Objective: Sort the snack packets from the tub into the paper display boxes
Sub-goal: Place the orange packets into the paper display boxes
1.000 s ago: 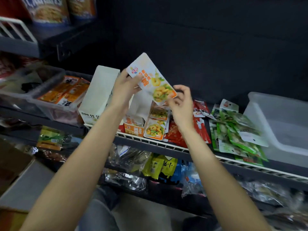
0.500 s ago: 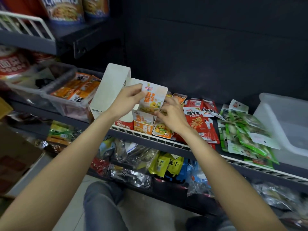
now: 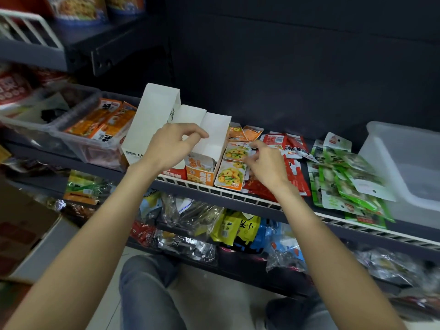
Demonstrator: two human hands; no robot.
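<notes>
Dark-backed wire shelf (shop aisle) holds snack packets.

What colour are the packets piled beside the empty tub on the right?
Green and white packets, clearest in the head view.

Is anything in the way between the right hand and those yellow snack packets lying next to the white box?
Nothing visible. The right hand hovers directly over the yellow packets, fingers nearly touching them. The open paper display box stands right beside them, with the left hand at its rim.
</notes>
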